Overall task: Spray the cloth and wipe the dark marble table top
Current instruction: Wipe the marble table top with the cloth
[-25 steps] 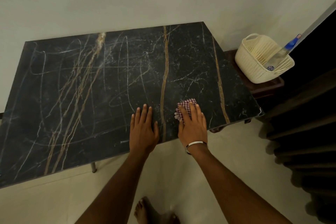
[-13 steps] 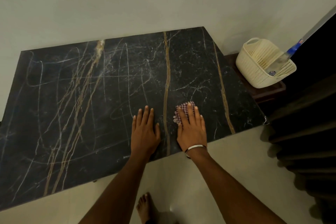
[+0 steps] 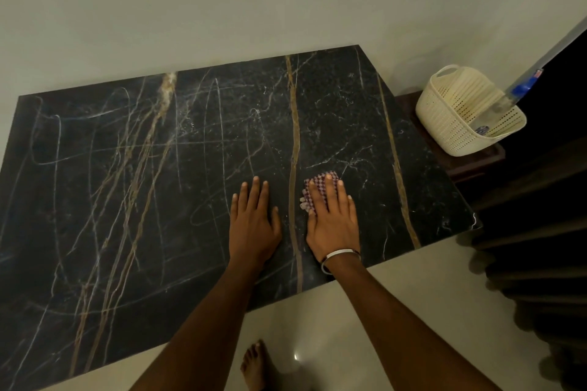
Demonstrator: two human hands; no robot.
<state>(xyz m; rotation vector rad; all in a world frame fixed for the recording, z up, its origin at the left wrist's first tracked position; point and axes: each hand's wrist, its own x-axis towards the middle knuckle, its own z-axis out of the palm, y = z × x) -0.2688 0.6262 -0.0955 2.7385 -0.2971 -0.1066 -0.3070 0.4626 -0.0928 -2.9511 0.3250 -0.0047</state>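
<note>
Currently my right hand (image 3: pixel 332 225) flat on checkered cloth (image 3: pixel 319 182), pressing it to dark veined marble table top (image 3: pixel 127 200), left hand (image 3: pixel 254 225) splayed beside, empty, cream basket (image 3: pixel 457 117) right, pale wall behind

The dark marble tabletop (image 3: pixel 133 200), veined gold and white, carries a checked cloth (image 3: pixel 319 182) near its right front edge, pressed flat under the right hand (image 3: pixel 332 222); the left hand (image 3: pixel 254 225) lies flat beside it.
</note>
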